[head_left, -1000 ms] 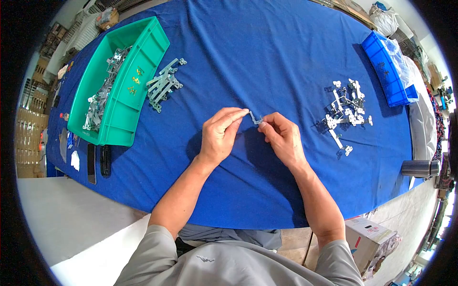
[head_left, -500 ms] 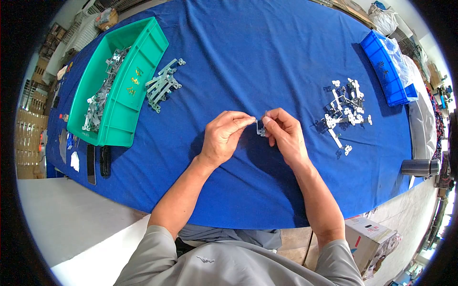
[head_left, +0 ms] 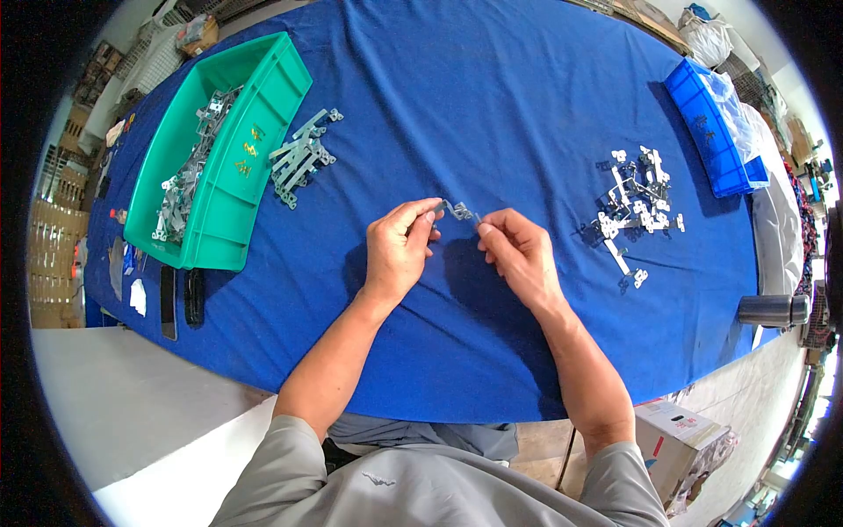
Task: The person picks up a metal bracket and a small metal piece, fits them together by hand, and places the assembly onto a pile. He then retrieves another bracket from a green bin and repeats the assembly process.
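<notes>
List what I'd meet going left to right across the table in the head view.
Green bin, left metal pile, left hand, small metal piece, right hand, right metal pile, blue bin, grey cylinder.

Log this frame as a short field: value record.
left hand: pinching one end of metal bracket
right hand: fingertips at bracket's other end, grip unclear
left pile: metal brackets beside green bin
green bin: holds metal parts
right pile: metal brackets, loose
far right: blue bin, metal tumbler
surface: blue cloth
</notes>
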{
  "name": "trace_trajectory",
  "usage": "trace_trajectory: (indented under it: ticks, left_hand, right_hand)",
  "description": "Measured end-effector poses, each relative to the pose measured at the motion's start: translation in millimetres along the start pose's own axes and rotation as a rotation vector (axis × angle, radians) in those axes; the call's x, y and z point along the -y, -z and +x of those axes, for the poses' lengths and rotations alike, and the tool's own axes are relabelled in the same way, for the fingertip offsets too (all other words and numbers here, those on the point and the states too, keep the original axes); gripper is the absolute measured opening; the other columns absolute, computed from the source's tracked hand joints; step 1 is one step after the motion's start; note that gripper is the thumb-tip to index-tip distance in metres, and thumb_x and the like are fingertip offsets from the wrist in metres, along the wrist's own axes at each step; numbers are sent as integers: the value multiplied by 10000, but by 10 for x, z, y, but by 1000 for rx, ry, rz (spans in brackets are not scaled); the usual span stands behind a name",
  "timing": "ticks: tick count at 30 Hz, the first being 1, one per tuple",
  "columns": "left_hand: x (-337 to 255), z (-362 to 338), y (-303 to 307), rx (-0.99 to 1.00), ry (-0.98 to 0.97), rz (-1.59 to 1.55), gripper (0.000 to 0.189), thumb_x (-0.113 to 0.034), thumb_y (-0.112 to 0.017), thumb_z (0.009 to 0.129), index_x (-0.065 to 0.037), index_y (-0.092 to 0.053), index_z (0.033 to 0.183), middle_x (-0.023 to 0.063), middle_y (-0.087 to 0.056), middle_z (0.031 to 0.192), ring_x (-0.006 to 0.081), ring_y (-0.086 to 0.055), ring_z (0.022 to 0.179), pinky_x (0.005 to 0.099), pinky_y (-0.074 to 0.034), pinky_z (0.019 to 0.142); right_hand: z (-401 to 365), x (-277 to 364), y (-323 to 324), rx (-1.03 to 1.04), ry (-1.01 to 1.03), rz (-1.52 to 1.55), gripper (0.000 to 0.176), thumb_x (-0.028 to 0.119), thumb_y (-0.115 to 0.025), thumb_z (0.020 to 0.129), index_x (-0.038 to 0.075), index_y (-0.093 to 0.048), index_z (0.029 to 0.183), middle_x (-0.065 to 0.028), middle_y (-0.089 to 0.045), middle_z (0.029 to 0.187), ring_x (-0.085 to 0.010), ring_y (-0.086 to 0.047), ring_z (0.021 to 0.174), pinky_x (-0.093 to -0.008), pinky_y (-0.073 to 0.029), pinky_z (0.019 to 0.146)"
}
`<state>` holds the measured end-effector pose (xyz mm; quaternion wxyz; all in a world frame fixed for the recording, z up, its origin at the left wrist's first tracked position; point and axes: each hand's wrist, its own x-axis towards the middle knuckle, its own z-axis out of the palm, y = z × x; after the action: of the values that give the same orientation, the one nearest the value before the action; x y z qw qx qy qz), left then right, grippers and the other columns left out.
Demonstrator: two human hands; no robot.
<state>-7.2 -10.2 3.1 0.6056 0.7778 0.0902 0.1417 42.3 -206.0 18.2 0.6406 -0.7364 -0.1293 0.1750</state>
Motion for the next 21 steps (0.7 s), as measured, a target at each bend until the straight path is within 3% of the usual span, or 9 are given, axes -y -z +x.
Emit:
trace_trajectory:
  ticks: [5, 11, 17, 21]
  left_hand:
    - [-21, -16, 3, 3, 18, -26, 235, -69, -602, 1035, -17, -728, 1226, 108, -775, 1051, 115, -720, 789, 227, -570, 579]
    - [-49, -3, 33, 36, -124, 50, 224, -55, -606, 1028, -25, -737, 1209, 88, -770, 1084, 102, -706, 820, 243, -572, 634]
    - [-15, 53, 51, 50, -432, 153, 192, 4, -633, 977, -16, -764, 1116, 121, -757, 1107, 198, -729, 982, 314, -579, 843]
    - [-47, 34, 49, 82, -441, 137, 200, 40, -649, 942, -10, -770, 1094, 134, -754, 1102, 235, -726, 1035, 328, -569, 904]
  right_hand:
    - [-11, 34, -31, 6, -21, -78, 225, 203, -649, 1019, -14, -705, 1018, -64, -714, 764, -100, -653, 662, -277, -518, 600]
    - [-18, 33, -43, -9, -5, -118, 216, 196, -652, 1012, -14, -701, 1004, -79, -724, 760, -113, -658, 640, -286, -521, 593]
    - [27, -112, 7, -36, 147, -301, 172, 155, -653, 1004, -14, -687, 1007, -73, -717, 762, -113, -653, 640, -291, -538, 610]
    - [37, -89, 17, 3, -5, -7, 177, 135, -641, 1011, -19, -684, 1089, -61, -702, 822, -112, -650, 683, -283, -552, 626]
